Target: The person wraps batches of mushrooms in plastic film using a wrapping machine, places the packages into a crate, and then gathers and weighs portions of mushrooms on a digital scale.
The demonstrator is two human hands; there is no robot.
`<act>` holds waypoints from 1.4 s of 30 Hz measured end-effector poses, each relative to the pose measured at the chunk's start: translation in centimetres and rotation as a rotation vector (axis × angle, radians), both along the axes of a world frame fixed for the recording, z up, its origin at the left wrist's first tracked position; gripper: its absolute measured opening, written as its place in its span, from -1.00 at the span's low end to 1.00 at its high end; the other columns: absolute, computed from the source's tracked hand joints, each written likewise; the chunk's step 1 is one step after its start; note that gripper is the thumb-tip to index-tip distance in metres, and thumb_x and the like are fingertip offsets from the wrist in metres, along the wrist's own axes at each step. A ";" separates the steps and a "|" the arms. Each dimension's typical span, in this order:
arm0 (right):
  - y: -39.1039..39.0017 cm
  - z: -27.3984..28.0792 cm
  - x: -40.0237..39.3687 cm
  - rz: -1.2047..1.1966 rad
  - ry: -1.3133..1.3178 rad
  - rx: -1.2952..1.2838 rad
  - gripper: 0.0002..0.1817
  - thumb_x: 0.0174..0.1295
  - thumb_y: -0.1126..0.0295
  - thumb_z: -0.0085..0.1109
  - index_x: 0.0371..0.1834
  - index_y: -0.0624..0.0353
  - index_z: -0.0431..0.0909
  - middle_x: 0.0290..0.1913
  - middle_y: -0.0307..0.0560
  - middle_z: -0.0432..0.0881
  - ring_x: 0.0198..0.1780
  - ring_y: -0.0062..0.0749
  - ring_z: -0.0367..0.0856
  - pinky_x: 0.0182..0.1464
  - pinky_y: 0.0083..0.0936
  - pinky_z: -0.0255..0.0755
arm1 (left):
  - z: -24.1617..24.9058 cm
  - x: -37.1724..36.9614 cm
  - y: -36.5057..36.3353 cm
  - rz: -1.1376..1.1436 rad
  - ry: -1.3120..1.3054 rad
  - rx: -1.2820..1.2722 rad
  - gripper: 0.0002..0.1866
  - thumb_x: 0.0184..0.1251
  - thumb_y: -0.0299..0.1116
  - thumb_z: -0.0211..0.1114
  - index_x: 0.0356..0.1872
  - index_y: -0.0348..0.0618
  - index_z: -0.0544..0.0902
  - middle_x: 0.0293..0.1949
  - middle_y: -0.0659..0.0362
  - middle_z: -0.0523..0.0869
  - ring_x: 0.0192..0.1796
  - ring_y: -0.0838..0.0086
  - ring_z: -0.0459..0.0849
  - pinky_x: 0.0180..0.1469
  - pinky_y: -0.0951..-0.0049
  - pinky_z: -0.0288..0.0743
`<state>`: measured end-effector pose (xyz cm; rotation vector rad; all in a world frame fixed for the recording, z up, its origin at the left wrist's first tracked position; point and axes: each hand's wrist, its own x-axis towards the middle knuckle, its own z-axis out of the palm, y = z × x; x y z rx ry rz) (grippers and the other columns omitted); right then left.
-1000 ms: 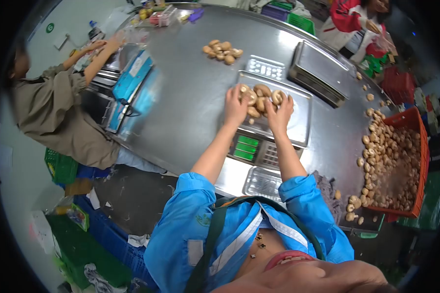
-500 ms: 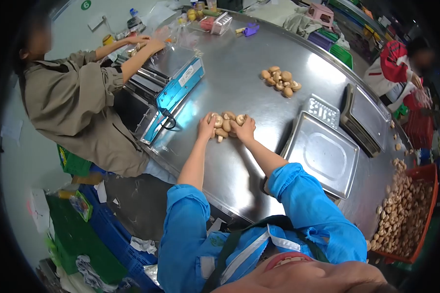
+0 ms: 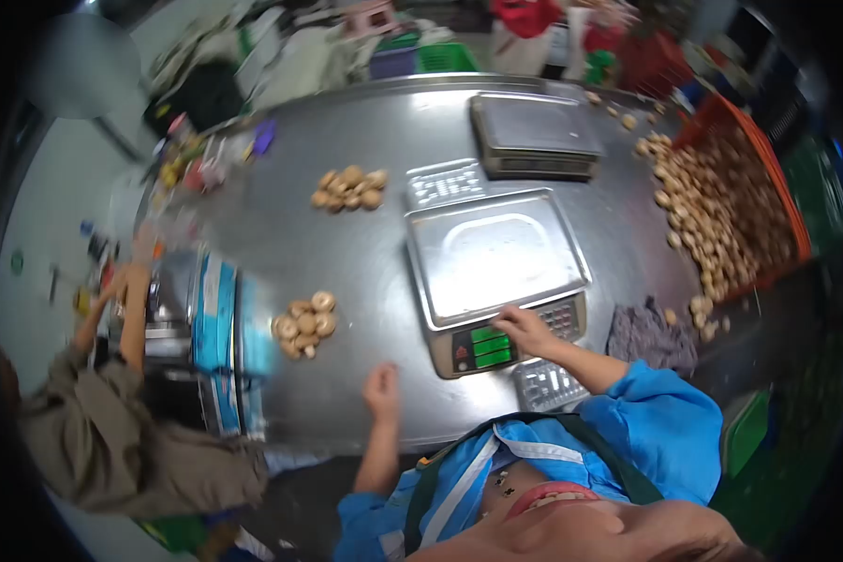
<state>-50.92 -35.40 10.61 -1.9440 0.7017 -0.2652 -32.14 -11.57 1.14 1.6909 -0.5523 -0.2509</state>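
Observation:
My left hand (image 3: 381, 391) hovers above the steel tabletop near its front edge, with its fingers loosely curled and nothing visible in them; it is blurred. My right hand (image 3: 526, 331) is over the front of a weighing scale (image 3: 454, 354), fingers loosely extended by the green display and keypad and holding nothing visible. The scale's metal pan (image 3: 496, 253) bears no goods. A small group of brown mushrooms (image 3: 304, 326) lies to the left, apart from both hands. Farther back sits another mushroom group (image 3: 349, 189).
Clear plastic trays (image 3: 447, 183) lie behind the scale and before it (image 3: 548, 384). A second scale (image 3: 536, 136) stands behind. An orange crate (image 3: 754, 155) spills mushrooms at right, near a grey cloth (image 3: 651, 337). At left, a co-worker's arms (image 3: 133, 304) reach over a blue-sided machine (image 3: 215, 314).
Both hands have let go of the near mushroom group and moved right, the right hand to the scale. My view has turned right, bringing the scale and crate toward the middle.

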 end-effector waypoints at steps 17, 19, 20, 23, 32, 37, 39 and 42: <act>1.5 -10.7 -24.4 -0.624 0.494 -0.259 -0.66 0.01 0.15 0.22 -0.50 0.28 0.55 -0.42 0.17 0.60 -0.30 0.06 0.58 -0.23 -0.17 0.42 | -2.9 -16.6 -8.0 -0.892 0.059 0.292 -0.42 0.14 -0.34 0.27 0.19 -0.26 0.33 -0.02 0.01 0.45 -0.33 0.44 0.59 -0.25 0.51 0.47; 1.4 -11.2 -24.3 -0.523 0.445 -0.347 -0.67 0.02 0.17 0.20 -0.50 0.29 0.56 -0.44 0.17 0.59 -0.33 0.07 0.57 -0.25 -0.15 0.42 | -2.3 -16.8 -8.3 -0.896 0.051 0.287 -0.47 0.14 -0.33 0.26 0.15 -0.27 0.38 -0.03 0.03 0.45 -0.35 0.45 0.57 -0.26 0.49 0.45; 1.6 -11.4 -24.4 -0.501 0.419 -0.398 -0.76 0.02 0.27 0.19 -0.50 0.26 0.57 -0.49 0.15 0.59 -0.41 0.03 0.58 -0.31 -0.20 0.42 | -2.0 -16.7 -8.3 -0.893 0.026 0.302 -0.49 0.15 -0.33 0.25 0.13 -0.26 0.40 -0.04 0.05 0.47 -0.36 0.46 0.55 -0.27 0.49 0.44; 2.2 -10.9 -24.6 -0.468 0.415 -0.355 -0.70 0.06 0.23 0.14 -0.51 0.32 0.55 -0.48 0.23 0.58 -0.35 0.11 0.56 -0.23 -0.11 0.41 | -2.9 -16.3 -8.7 -0.876 -0.034 0.312 -0.54 0.16 -0.31 0.23 0.10 -0.22 0.45 -0.07 0.08 0.50 -0.39 0.47 0.53 -0.29 0.48 0.42; 2.4 -11.3 -25.4 -0.389 0.500 -0.283 -0.70 0.14 0.22 0.04 -0.44 0.29 0.55 -0.40 0.22 0.59 -0.29 0.11 0.56 -0.20 -0.10 0.42 | -1.3 -16.6 -9.9 -0.845 -0.017 0.373 -0.66 0.19 -0.37 0.21 0.01 -0.21 0.55 -0.20 0.10 0.58 -0.42 0.52 0.46 -0.34 0.53 0.38; 1.0 -9.3 -25.5 -0.347 0.517 -0.202 -0.67 0.13 0.15 0.08 -0.36 0.27 0.50 -0.35 0.22 0.58 -0.24 0.12 0.56 -0.21 -0.09 0.42 | -0.5 -18.5 -10.5 -0.754 -0.001 0.383 -0.71 0.19 -0.42 0.22 -0.05 -0.24 0.58 -0.23 0.16 0.59 -0.41 0.59 0.44 -0.36 0.57 0.36; 0.0 -11.6 -26.1 -0.329 0.446 -0.201 -0.67 0.12 0.16 0.10 -0.38 0.27 0.50 -0.38 0.23 0.58 -0.26 0.12 0.56 -0.22 -0.09 0.42 | -0.8 -19.1 -10.8 -0.717 0.063 0.456 -0.73 0.22 -0.40 0.20 -0.08 -0.25 0.59 -0.21 0.18 0.60 -0.35 0.61 0.49 -0.29 0.60 0.38; -1.3 -11.7 -27.1 -0.261 0.374 -0.157 -0.70 0.13 0.20 0.06 -0.41 0.27 0.53 -0.44 0.25 0.58 -0.32 0.15 0.56 -0.23 -0.07 0.42 | -1.9 -20.3 -11.2 -0.572 0.241 0.417 -0.74 0.30 -0.37 0.13 -0.08 -0.30 0.57 -0.15 0.14 0.62 -0.17 0.55 0.55 -0.11 0.58 0.40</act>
